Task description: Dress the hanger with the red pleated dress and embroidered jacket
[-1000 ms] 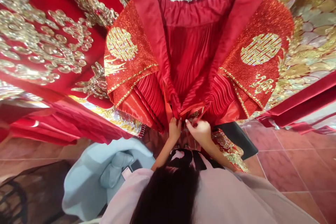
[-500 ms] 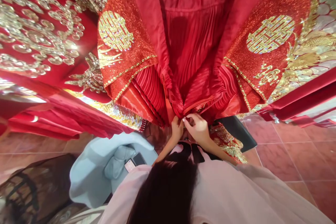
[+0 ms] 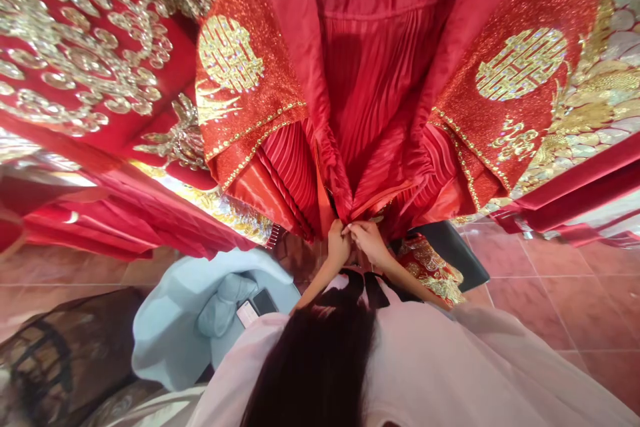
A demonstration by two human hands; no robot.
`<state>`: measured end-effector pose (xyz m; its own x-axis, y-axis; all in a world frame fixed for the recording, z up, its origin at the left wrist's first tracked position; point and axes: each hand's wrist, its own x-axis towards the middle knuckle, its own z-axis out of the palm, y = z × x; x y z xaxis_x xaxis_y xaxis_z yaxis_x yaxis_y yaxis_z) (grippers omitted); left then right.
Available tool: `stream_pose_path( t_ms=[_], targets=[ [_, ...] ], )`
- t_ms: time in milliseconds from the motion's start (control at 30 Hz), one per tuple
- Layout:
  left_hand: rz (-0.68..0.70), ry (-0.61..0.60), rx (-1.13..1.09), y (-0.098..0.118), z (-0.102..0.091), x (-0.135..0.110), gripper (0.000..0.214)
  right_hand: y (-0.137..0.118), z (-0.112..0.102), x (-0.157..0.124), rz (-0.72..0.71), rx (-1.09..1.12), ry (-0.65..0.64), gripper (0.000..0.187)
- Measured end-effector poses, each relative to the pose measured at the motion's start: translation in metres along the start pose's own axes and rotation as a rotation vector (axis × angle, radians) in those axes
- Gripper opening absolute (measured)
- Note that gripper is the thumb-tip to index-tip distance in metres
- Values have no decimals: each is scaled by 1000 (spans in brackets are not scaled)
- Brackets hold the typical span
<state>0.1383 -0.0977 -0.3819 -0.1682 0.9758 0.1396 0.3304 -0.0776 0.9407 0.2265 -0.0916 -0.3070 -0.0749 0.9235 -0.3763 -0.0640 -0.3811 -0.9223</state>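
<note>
A red pleated skirt [image 3: 370, 73] is spread in front of me, its gathered band running across the far side. Glittering red side panels carry round gold emblems [image 3: 231, 53] and beaded edging. Its smooth red bands come together in a V close to me. At the tip of that V, my left hand [image 3: 339, 245] is closed, pinching the fabric. Touching it from the right, my right hand [image 3: 369, 242] has thumb and fingertips pressed together at the same spot. Whatever small thing may sit between the right fingertips is too small to make out.
A pale blue chair [image 3: 165, 320] stands at the left with a phone [image 3: 264, 302] on it. Beaded red garments [image 3: 85, 47] hang at the left, gold-embroidered cloth [image 3: 595, 100] at the right. A dark flat object [image 3: 453, 257] lies near the right forearm above the tiled floor [image 3: 540, 307].
My right hand has drawn in a little to the left, its fingers now closer against the left hand. The skirt appears shifted slightly right in view.
</note>
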Motion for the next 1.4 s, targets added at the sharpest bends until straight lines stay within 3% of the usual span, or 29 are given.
stream_pose_path(
  t_ms=[167,300,400,600,667,733,800,933,1033,1200,1400],
  targets=[
    [34,-5,123,1,-1,9,17,-20,7,3,58,231,11,21],
    [103,-6,199,3,-3,17,16,-58,6,3,-59,376,40,18],
    [161,5,236,7,-5,20,17,-73,6,1,-180,447,53,19],
    [421,419,444,29,-3,37,41,-60,9,-1,-137,492,-29,22],
    [453,326,555,36,-1,51,29,-56,9,0,-131,510,-50,22],
    [412,172,644,40,0,65,19,-55,9,4,-135,522,-52,23],
    [369,102,674,40,1,75,15,-53,12,11,-134,517,-28,23],
    [343,130,635,36,1,77,20,-59,23,24,-149,483,49,22],
    [338,154,620,38,2,72,22,-80,29,21,-193,481,92,22],
    [339,189,592,51,9,62,21,-121,25,-1,-427,381,81,22],
    [359,193,547,51,6,48,28,-104,8,4,-586,-85,145,32]
  ],
)
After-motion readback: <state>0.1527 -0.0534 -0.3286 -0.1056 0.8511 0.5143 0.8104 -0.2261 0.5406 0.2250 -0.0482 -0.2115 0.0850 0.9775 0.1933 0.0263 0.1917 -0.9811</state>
